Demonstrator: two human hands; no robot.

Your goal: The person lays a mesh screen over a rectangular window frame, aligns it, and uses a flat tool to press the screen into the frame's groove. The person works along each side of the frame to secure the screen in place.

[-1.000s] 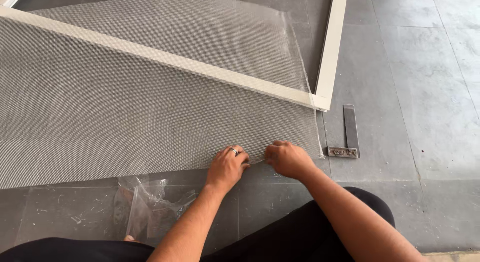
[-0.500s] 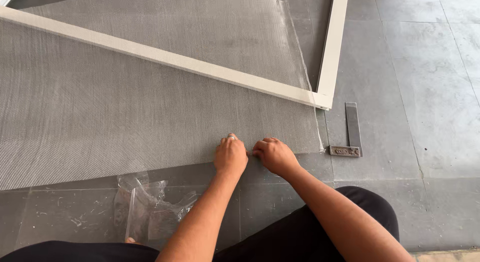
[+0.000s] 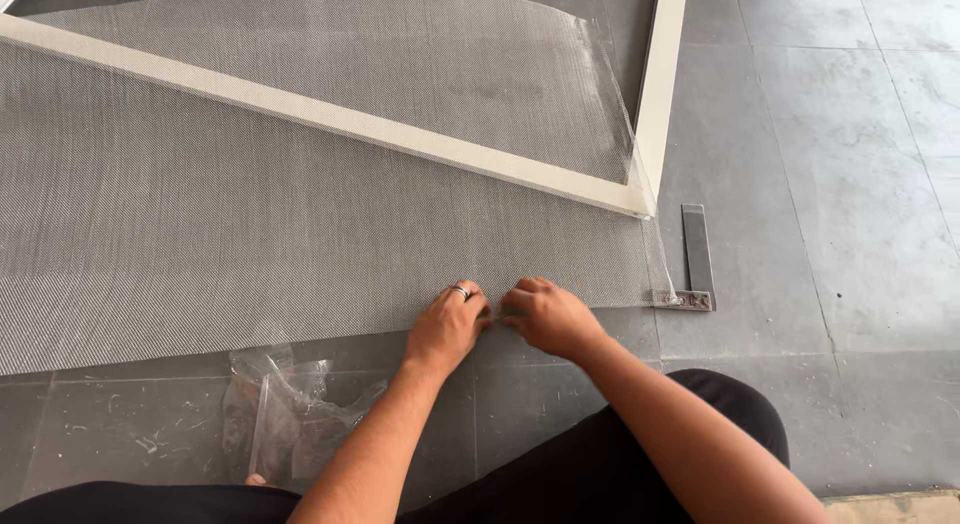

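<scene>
Setting: grey tiled floor (image 3: pixel 840 184), seen from above by a seated person whose dark trousers (image 3: pixel 600 464) fill the near edge.
Mesh: a sheet of grey screen mesh (image 3: pixel 230 244) lies flat across the left and centre, passing under a white frame (image 3: pixel 420 139) and reaching well past it toward the near side.
Left hand: the left hand (image 3: pixel 447 327), a ring on one finger, rests on the near edge of the mesh, fingers curled, apparently pinching that edge.
Right hand: the right hand (image 3: pixel 545 316) sits just beside the left, touching it at the fingertips, closed on the same near edge; whether it holds anything else cannot be told.
Progress: the mesh is already laid over the frame; its excess still extends beyond the frame's near rail, untrimmed as far as can be seen.
Nearby: a metal try square (image 3: pixel 695 269) lies on the floor right of the mesh corner; crumpled clear plastic wrapping (image 3: pixel 285 414) lies near left.
</scene>
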